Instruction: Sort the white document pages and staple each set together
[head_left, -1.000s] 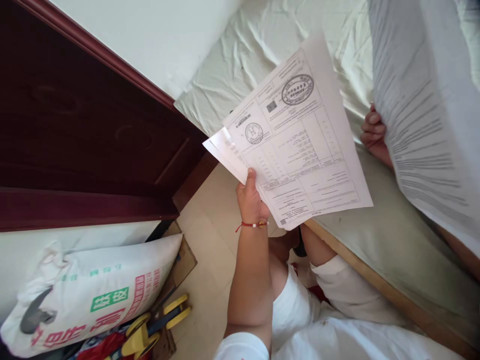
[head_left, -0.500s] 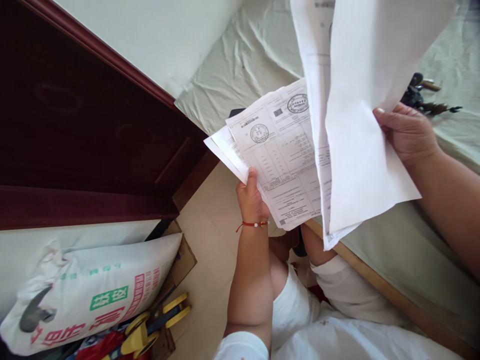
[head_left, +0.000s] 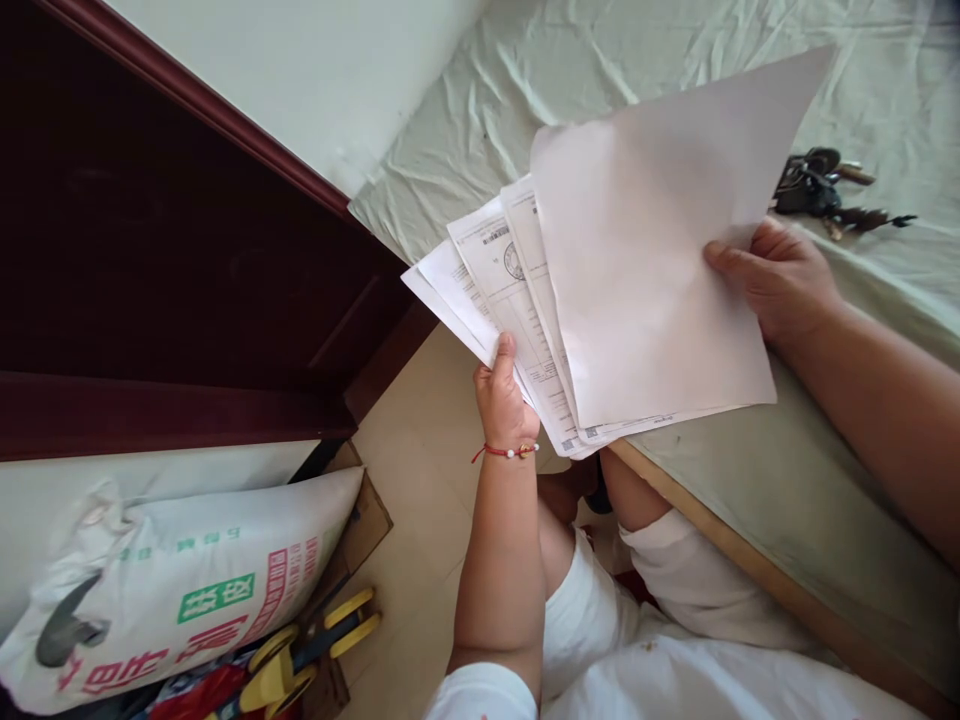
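Item: fanned sheaf of printed forms (head_left: 525,330), held above the near-left corner of a bed, over bare floor.

Left hand (head_left: 504,400): closed in a pinch on the sheaf's near-left edge, thumb on top; red string bracelet (head_left: 501,451) at the wrist.

Right hand (head_left: 780,275): fingers curled round the right edge of a blank-faced sheet (head_left: 645,270), which lies over the forms, overlapping them (how many sheets it grips cannot be told).

Risk, as judged: the fan is pinched along one edge only, so lower forms could slide out and drop to the floor beside the bed; the top sheet, held at one side, may sag or crease.

Other things: bunch of keys (head_left: 814,185) on the pale green bedsheet (head_left: 600,70), far right, beside the right hand but apart from it.

Containers: printed woven sack (head_left: 180,590), near left, lying on its side, full, contents unseen; cardboard box (head_left: 360,520) behind it, interior hidden. Yellow-handled tool (head_left: 300,660) lies by the sack.
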